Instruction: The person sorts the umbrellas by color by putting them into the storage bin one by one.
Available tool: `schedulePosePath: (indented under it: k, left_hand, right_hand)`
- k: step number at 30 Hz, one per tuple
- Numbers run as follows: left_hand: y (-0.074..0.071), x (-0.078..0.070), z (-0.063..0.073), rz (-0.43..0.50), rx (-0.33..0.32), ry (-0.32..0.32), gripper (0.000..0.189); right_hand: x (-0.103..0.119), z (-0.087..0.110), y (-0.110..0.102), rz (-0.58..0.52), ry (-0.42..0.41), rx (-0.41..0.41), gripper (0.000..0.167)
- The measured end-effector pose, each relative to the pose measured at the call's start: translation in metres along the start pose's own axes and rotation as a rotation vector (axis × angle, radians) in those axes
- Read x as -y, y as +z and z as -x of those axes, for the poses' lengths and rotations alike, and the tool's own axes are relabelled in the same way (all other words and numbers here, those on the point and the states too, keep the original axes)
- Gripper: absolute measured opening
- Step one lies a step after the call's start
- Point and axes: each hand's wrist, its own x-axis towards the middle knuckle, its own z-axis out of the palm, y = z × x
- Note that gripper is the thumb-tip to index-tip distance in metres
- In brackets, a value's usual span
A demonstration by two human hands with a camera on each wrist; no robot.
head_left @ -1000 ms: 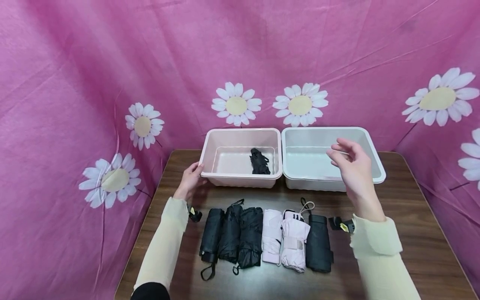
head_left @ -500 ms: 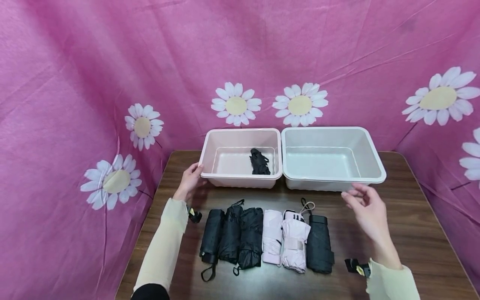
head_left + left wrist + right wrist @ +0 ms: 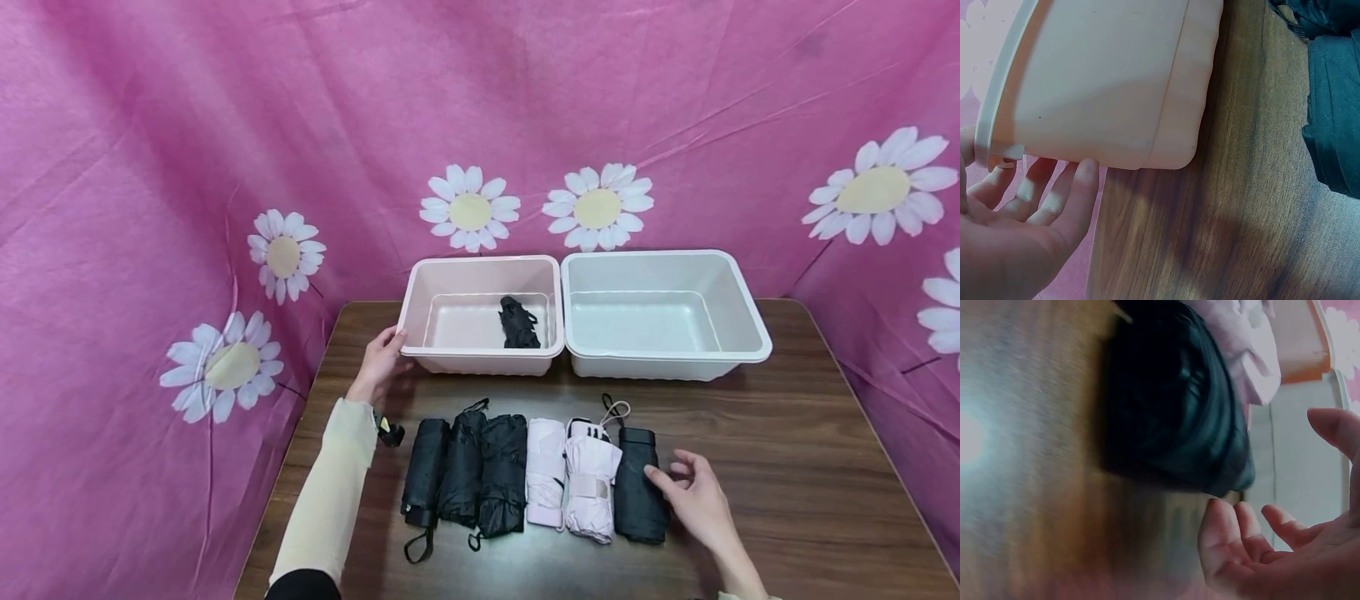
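My left hand [image 3: 378, 364] grips the left front corner of a pink plastic bin [image 3: 480, 362]. In the left wrist view the thumb sits at the rim [image 3: 999, 94] and the fingers [image 3: 1072, 194] lie against the bin's outer wall. My right hand [image 3: 701, 504] is spread at the right side of a folded black umbrella [image 3: 637, 492], its thumb overlapping the umbrella in the head view. The right wrist view shows thumb and fingers apart, close over that black umbrella [image 3: 1172, 406], with nothing between them. Inside the pink bin lies a small black folded umbrella [image 3: 519, 323].
Left of the rightmost umbrella lie two pale pink folded umbrellas, one [image 3: 590, 492] with a cord loop, the other [image 3: 545, 475] plain. Several black ones [image 3: 502, 475] continue the row. A white bin [image 3: 660, 365] stands beside the pink one, before a pink flowered curtain [image 3: 480, 108].
My right hand has come from over the white bin down and toward me, to the rightmost black umbrella. The left hand stays at the pink bin's corner.
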Motion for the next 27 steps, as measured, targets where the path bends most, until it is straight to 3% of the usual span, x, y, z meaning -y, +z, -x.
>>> schedulePosePath:
  k: [8, 18, 27]
  left_hand:
    - [0.0, 0.0, 0.001, -0.002, -0.008, -0.004, 0.048]
    - [0.0, 0.0, 0.0, 0.006, 0.004, -0.009, 0.05]
    - [0.0, 0.003, -0.002, -0.009, 0.001, 0.01, 0.049]
  right_hand:
    - [-0.007, 0.003, 0.02, 0.099, -0.025, 0.074, 0.087]
    - [-0.005, 0.005, 0.03, 0.172, -0.068, 0.047, 0.092]
    - [-0.007, 0.002, 0.036, 0.237, 0.002, 0.067, 0.099]
